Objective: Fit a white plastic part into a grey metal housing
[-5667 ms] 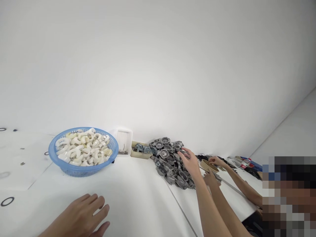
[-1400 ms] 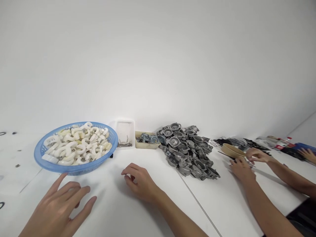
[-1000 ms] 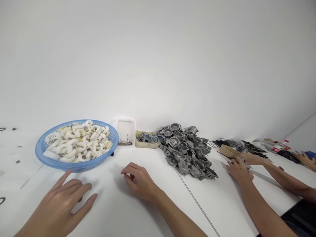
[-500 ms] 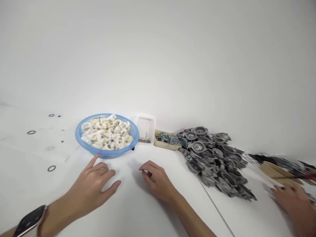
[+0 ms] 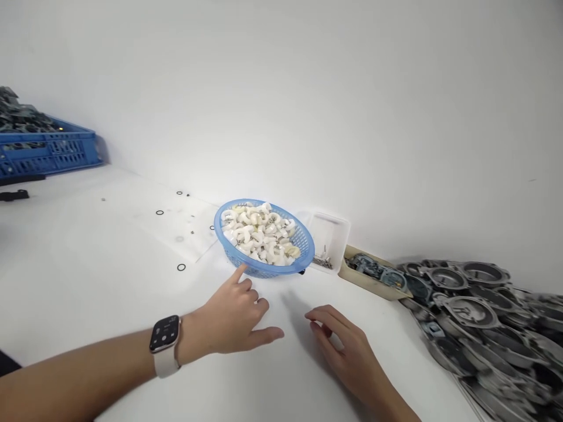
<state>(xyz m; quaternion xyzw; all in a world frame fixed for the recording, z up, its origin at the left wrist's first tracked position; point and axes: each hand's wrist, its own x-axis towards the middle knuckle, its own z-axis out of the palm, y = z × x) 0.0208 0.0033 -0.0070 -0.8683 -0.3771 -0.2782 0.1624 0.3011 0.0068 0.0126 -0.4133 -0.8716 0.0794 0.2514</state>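
My left hand [image 5: 235, 319], with a smartwatch on its wrist, hovers over the white table below a blue plastic basket [image 5: 237, 256]. Its index finger points at the basket's near rim; whether it touches I cannot tell. The thumb is stretched to the right, and the other fingers are loosely bent with nothing in them. White curved plastic pieces [image 5: 259, 234] fill the basket, with small metal bits among them. To the right, my right hand [image 5: 347, 351] hangs above the table, fingers gently curved and a gap between thumb and forefinger; I see nothing held.
Right of the basket stand a white tray [image 5: 341, 231] with small metal pins and a cream bin [image 5: 365, 282] of metal parts. Grey metal housings [image 5: 475, 313] are heaped at the right. Black rings [image 5: 181, 267] lie leftward. A blue crate [image 5: 83, 149] of parts stands far left.
My view has turned left, so the basket and trays appear further right and the blue crate shows. Another hand at the far right is out of view. Both my hands keep nearly the same pose.
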